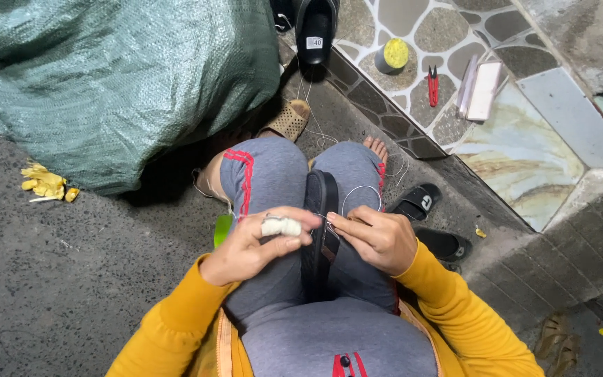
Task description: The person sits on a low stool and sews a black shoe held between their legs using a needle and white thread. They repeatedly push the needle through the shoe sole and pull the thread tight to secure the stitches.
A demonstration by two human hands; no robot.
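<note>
I'm keeping the black sandal [321, 230] wedged upright between my knees, left hand [256, 244] with taped finger gripping its edge, right hand [378, 237] pinching white thread [361, 190], pulling taut and straight.

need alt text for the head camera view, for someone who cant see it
Seen from above, a seated person in grey trousers and yellow sleeves holds a black sandal between the knees, left hand with a bandaged finger and right hand pinching white thread at it. A green sack lies to the left; red snips and a yellow spool rest on a stone ledge.
</note>
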